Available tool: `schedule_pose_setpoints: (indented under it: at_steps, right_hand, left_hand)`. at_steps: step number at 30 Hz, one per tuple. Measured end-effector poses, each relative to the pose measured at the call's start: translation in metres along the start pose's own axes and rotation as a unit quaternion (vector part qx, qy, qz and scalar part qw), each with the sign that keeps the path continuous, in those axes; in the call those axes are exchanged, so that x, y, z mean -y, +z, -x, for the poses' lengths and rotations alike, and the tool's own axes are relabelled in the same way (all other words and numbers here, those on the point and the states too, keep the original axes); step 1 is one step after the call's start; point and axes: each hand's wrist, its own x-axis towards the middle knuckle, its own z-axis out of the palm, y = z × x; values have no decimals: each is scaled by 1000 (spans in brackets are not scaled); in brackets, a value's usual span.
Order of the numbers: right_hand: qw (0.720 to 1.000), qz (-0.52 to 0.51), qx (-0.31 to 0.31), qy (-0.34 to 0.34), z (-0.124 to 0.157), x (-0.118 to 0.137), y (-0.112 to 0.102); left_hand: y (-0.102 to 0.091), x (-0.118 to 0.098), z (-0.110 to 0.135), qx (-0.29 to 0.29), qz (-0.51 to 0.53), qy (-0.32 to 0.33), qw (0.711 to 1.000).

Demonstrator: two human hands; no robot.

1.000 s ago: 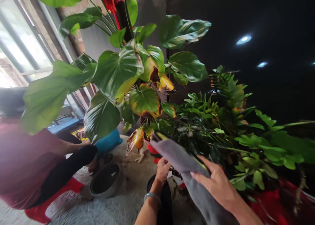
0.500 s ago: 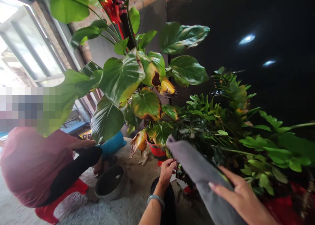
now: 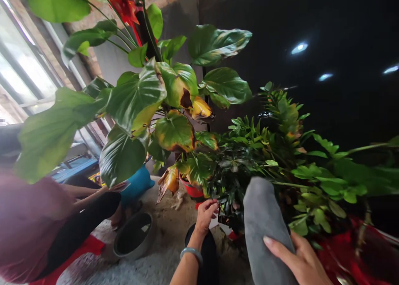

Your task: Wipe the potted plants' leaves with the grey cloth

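My right hand (image 3: 297, 258) at the bottom right grips a grey cloth (image 3: 263, 218) that stands up in front of a dark-leaved bushy plant (image 3: 249, 160). My left hand (image 3: 205, 212), a grey bracelet on its wrist, reaches to the low leaves of that plant, fingers curled on a small leaf or stem. A big plant with broad green and yellowing leaves (image 3: 146, 94) rises from a red pot (image 3: 191, 190) just behind.
At the left a person in a red top (image 3: 28, 222) crouches on a red stool, with a hand under a big leaf. A grey metal bowl (image 3: 132, 235) sits on the concrete floor. Red pots (image 3: 352, 251) stand at right. A dark glossy wall is behind.
The grey cloth has swung from lying across the leaves to standing upright, drawn right and toward me. My left hand stays at the low leaves. The view shifted slightly.
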Motion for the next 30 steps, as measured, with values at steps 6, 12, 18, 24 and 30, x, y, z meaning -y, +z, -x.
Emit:
schedule_pose_setpoints:
  at_steps: [6, 12, 18, 24, 30]
  right_hand:
    - [995, -83, -15, -47, -55, 54, 24]
    - [995, 23, 97, -2, -26, 6, 37]
    - [995, -57, 71, -34, -23, 44, 7]
    - [988, -146, -2, 56, -64, 37, 24]
    - [989, -72, 24, 129, -15, -16, 18]
  left_hand:
    - [10, -5, 6, 0, 5, 24, 1000]
    - [10, -1, 1, -8, -11, 26, 1000]
    - [8, 0, -3, -13, -18, 25, 999]
    - [12, -4, 2, -10, -21, 23, 999]
    - [8, -4, 1, -6, -12, 14, 1000]
